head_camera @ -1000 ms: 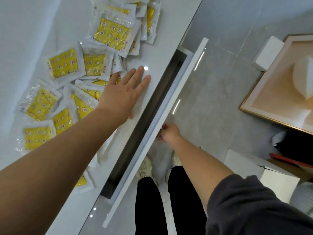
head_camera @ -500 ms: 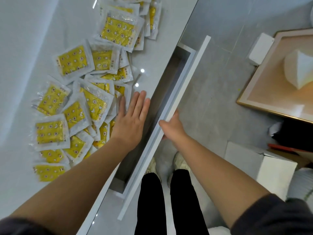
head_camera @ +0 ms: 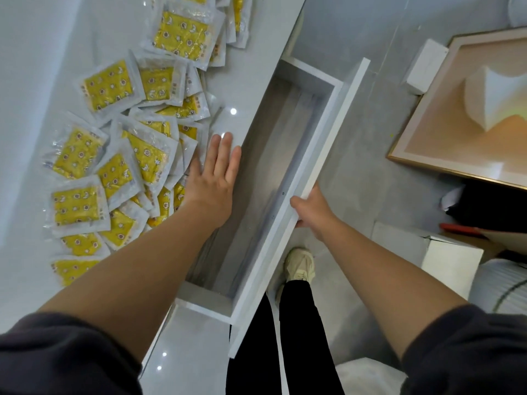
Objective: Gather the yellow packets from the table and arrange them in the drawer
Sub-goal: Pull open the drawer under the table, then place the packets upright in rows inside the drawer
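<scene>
Your right hand [head_camera: 310, 208] has hold of the drawer [head_camera: 328, 143] by its white front panel, thumb over the top edge and fingers wrapped round the outer face. The drawer's grey floor lies just inboard of that grip and shows nothing on it. Your left hand [head_camera: 212, 178] lies flat with straight fingers on the table [head_camera: 251, 67], holding nothing. The yellow packets [head_camera: 108, 86] start right at its outer edge and fan away from it in a loose, overlapping heap, none of them in the drawer yet. The open drawer sits on the other side of that hand, so the carry looks short. Judging by their look, these are thin sealed sachets with clear crinkly borders: light, limp, and slick against each other and against the glossy tabletop. A single one should bend if you take it by a corner, and a tall stack will likely shear and spill. The safer hold is probably a small batch pinched across the flat yellow middle, thumb on top and fingers slid beneath — or sweep a few toward the table edge nearest your palm and catch them there. The seams may be sharp-edged but nothing suggests they are fragile, so a firm squeeze should do no harm.
</scene>
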A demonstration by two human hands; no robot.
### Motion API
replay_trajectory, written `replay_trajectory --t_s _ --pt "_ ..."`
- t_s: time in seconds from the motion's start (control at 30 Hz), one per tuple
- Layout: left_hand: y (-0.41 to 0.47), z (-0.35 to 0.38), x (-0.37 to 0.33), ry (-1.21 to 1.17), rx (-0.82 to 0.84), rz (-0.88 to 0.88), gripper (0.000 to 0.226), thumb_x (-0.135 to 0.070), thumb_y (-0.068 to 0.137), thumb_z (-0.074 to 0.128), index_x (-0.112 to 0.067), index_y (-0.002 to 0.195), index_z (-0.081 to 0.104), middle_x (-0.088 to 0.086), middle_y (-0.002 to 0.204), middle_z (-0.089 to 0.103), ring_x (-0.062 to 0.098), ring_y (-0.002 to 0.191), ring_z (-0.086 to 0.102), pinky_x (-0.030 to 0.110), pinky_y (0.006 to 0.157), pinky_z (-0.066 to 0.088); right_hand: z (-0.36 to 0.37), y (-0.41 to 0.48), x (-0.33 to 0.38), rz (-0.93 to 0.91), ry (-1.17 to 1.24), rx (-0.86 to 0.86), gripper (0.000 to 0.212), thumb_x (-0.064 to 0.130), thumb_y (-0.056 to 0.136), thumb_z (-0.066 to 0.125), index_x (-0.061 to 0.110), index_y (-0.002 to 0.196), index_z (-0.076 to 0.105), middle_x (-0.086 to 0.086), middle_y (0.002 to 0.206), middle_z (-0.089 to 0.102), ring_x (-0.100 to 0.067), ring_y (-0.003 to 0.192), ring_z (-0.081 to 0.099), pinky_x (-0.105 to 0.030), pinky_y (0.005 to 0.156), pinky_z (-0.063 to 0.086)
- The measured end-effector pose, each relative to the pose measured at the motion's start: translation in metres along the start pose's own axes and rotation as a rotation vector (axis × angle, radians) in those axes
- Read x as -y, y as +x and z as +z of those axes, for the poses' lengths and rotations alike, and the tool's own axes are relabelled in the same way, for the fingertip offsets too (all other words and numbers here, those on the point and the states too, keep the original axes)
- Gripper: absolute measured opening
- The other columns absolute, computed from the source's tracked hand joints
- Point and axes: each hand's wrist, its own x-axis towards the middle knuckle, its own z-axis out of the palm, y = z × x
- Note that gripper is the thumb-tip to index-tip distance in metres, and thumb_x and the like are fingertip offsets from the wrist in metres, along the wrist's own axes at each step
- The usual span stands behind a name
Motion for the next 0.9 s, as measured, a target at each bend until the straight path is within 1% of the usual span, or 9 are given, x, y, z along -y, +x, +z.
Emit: replay_trajectory --t_s 0.2,0.4,0.5,0.53,0.57,0.63,0.7,0.8,0.9 --pt "0.002 0.006 0.004 -0.022 -0.02 0.031 0.084 -0.021 0.09 0.03 0.001 0.136 -0.037 0.027 0.146 -0.038 0.043 0.139 -0.028 0.058 0.114 -0.002 -0.029 -0.003 -0.019 0.027 0.032 0.036 0.066 0.008 0.09 0.051 0.032 0.145 0.023 -0.004 0.12 0.059 -0.025 0.1 0.063 -0.049 0.077 0.058" --pt "0.0 0.004 0.004 -0.008 -0.011 0.022 0.082 -0.022 0.091 0.027 0.001 0.137 -0.036 0.027 0.146 -0.037 0.043 0.139 -0.027 0.058 0.114 -0.002 -0.028 -0.005 -0.017 0.024 0.041 0.028 0.063 0.007 0.09 0.05 0.03 0.143 0.025 -0.005 0.119 0.058 -0.026 0.102 0.062 -0.053 0.08 0.057" --pt "-0.005 -0.002 0.0 -0.005 -0.027 -0.002 0.084 -0.027 0.091 0.031 0.0 0.142 -0.03 0.025 0.149 -0.034 0.04 0.141 -0.024 0.057 0.117 0.0 -0.026 -0.018 -0.015 -0.056 -0.032 -0.051 0.064 0.006 0.09 0.052 0.024 0.146 0.024 -0.006 0.129 0.055 -0.021 0.102 0.06 -0.043 0.084 0.057" --pt "-0.009 -0.004 -0.002 -0.052 -0.043 -0.014 0.084 -0.027 0.091 0.033 -0.001 0.145 -0.026 0.023 0.152 -0.03 0.037 0.143 -0.021 0.057 0.117 0.002 -0.024 -0.025 -0.014 -0.12 -0.103 -0.1 0.068 0.008 0.09 0.052 0.023 0.148 0.019 -0.006 0.136 0.049 -0.022 0.109 0.057 -0.04 0.089 0.054" --pt "-0.016 -0.007 -0.005 -0.137 -0.062 -0.032 0.083 -0.024 0.09 0.036 -0.003 0.148 -0.02 0.019 0.155 -0.024 0.034 0.145 -0.018 0.056 0.117 0.003 -0.021 -0.032 -0.013 -0.187 -0.211 -0.157 0.074 0.01 0.09 0.053 0.023 0.151 0.013 -0.007 0.147 0.039 -0.023 0.123 0.049 -0.039 0.099 0.048" --pt "-0.037 -0.009 -0.009 -0.354 -0.158 -0.07 0.079 -0.012 0.086 0.039 -0.004 0.151 -0.004 0.016 0.159 -0.007 0.03 0.148 -0.007 0.054 0.118 0.006 -0.014 -0.049 -0.007 -0.297 -0.549 -0.269 0.082 0.015 0.091 0.054 0.02 0.153 0.001 -0.008 0.16 0.011 -0.025 0.145 0.02 -0.039 0.117 0.026" --pt "-0.063 -0.008 -0.009 -0.519 -0.298 -0.101 0.074 -0.001 0.081 0.043 -0.001 0.15 0.014 0.019 0.158 0.014 0.033 0.147 0.01 0.054 0.117 0.016 0.001 -0.067 0.003 -0.376 -0.816 -0.31 0.082 0.018 0.092 0.053 0.016 0.153 -0.002 -0.008 0.162 -0.004 -0.025 0.149 0.002 -0.044 0.12 0.014" --pt "-0.095 0.005 0.01 -0.681 -0.412 -0.198 0.071 0.007 0.075 0.049 -0.002 0.144 0.033 0.019 0.149 0.035 0.035 0.138 0.032 0.053 0.109 0.032 0.04 -0.088 0.024 -0.434 -0.898 -0.195 0.073 0.016 0.094 0.047 0.015 0.153 0.005 -0.006 0.162 -0.002 -0.024 0.149 -0.002 -0.046 0.121 0.006" --pt "-0.116 0.022 0.049 -0.741 -0.421 -0.339 0.067 0.005 0.075 0.054 -0.005 0.139 0.04 0.017 0.142 0.041 0.035 0.131 0.04 0.051 0.102 0.038 0.087 -0.099 0.045 -0.515 -0.883 -0.143 0.066 0.016 0.093 0.047 0.016 0.152 0.018 -0.006 0.16 0.011 -0.023 0.148 0.009 -0.041 0.12 0.011"
